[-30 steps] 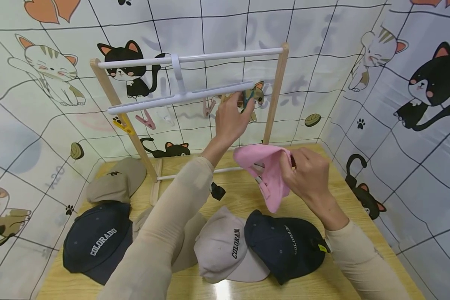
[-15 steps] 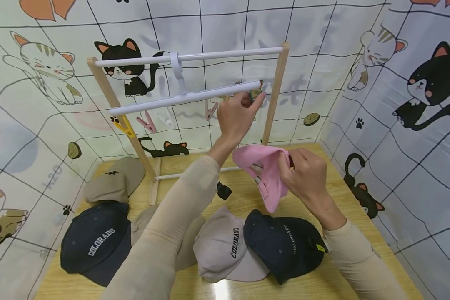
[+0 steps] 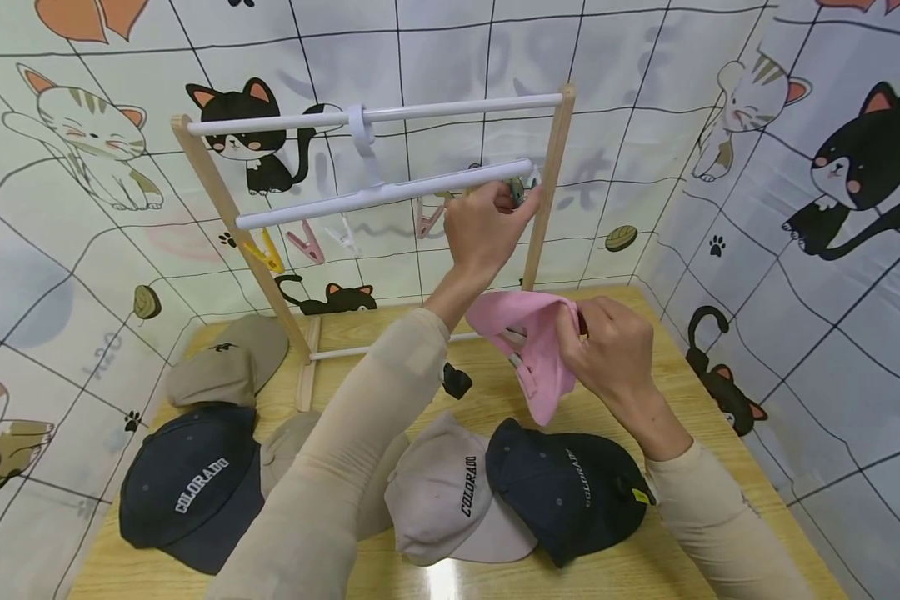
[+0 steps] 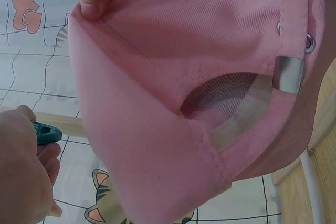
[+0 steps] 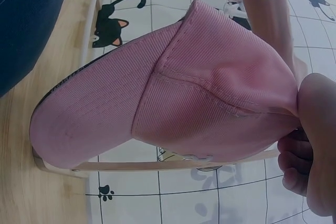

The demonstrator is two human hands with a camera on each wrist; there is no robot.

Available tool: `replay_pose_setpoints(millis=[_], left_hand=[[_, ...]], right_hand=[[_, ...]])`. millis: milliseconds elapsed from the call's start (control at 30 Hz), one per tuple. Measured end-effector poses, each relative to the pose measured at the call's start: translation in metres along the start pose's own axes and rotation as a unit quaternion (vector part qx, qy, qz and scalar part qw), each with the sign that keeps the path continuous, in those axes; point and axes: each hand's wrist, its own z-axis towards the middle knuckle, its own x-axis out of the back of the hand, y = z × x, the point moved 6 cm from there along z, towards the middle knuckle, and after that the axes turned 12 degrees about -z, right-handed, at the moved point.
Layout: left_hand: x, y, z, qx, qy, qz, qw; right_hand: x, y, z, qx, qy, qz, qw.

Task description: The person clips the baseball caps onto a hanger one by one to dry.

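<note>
My left hand [image 3: 483, 221] is raised at the right end of the white hanger bar [image 3: 382, 194], pinching a dark green clothespin [image 4: 48, 133]. That clothespin is mostly hidden by the fingers in the head view. Lower and to the right, my right hand [image 3: 611, 346] grips a pink baseball cap [image 3: 528, 333] by its crown. The right wrist view shows the cap's brim pointing left, away from the hand. In the left wrist view, the back opening and metal strap buckle [image 4: 288, 74] face the camera. Pink [image 3: 305, 242], yellow [image 3: 266, 252] and white clothespins hang from the bar.
The hanger hooks over the top rail [image 3: 465, 107] of a wooden stand. On the table lie a khaki cap [image 3: 228, 358], a navy cap [image 3: 187, 483], a beige cap partly behind the left sleeve, a pale cap [image 3: 442, 492] and another navy cap [image 3: 570, 492]. Cat-patterned cloth surrounds the table.
The left hand has moved a little to the right, and the hanger bar has shifted right with it. The right hand and pink cap have stayed nearly still.
</note>
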Motion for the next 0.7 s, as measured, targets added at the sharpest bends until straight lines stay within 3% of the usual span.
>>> replay_pose_setpoints(millis=[167, 400, 533, 700], left_hand=[[-0.001, 0.005, -0.003, -0.015, -0.005, -0.005, 0.9999], [-0.001, 0.011, -0.006, -0.022, 0.005, -0.054, 0.9983], [0.0, 0.016, -0.006, -0.025, 0.019, -0.093, 0.9951], [0.002, 0.022, -0.005, -0.031, 0.03, -0.106, 0.9934]], right_hand=[[-0.001, 0.0, 0.0, 0.001, 0.001, -0.001, 1.0], [-0.003, -0.003, 0.001, 0.021, -0.013, -0.021, 0.9995], [-0.005, -0.003, 0.002, 0.014, -0.016, -0.01, 0.9997], [-0.006, -0.004, 0.003, 0.002, -0.014, 0.003, 0.9999]])
